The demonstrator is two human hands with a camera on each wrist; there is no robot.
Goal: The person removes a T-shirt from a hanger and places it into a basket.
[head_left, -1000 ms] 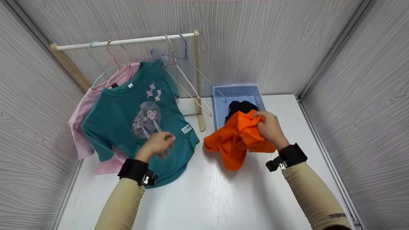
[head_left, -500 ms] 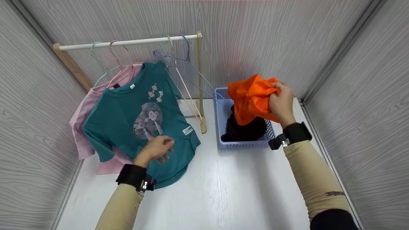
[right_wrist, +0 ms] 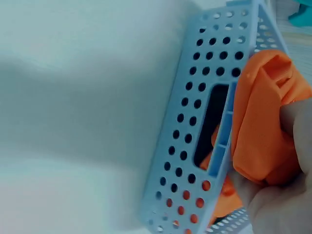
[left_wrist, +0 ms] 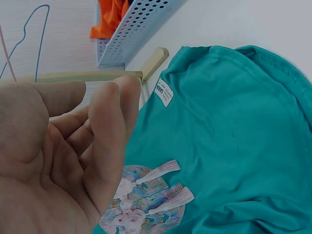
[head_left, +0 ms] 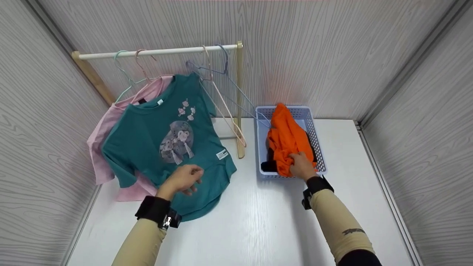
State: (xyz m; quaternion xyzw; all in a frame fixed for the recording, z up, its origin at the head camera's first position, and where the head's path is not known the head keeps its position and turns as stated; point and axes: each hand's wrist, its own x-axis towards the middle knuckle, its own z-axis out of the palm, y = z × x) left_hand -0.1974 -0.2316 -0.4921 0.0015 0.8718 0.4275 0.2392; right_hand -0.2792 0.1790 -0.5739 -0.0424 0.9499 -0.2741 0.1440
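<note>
An orange garment (head_left: 290, 136) lies spread in the blue plastic basket (head_left: 319, 147), over dark clothing (head_left: 268, 166). My right hand (head_left: 302, 166) holds a bunched end of the orange garment at the basket's near rim; in the right wrist view, thumb and fingers wrap the orange cloth (right_wrist: 261, 131). To the left, my empty left hand (head_left: 184, 178) hovers in front of a teal T-shirt (head_left: 147, 129), its fingers loosely bent. The shirt's printed picture (left_wrist: 146, 200) and white label (left_wrist: 164, 92) show beside that hand in the left wrist view.
A clothes rack with a white rail (head_left: 173, 51) stands at the back left. On it hang a pink shirt (head_left: 99, 162) behind the teal one, a bare pink hanger (head_left: 223, 99) and a blue hanger (head_left: 245, 94) reaching over the basket's left edge. Grey walls enclose the white table (head_left: 240, 221).
My right hand has carried the orange garment up from in front of the basket, over it, then lowered it inside and drawn back to the near rim. The left hand has stayed nearly still.
</note>
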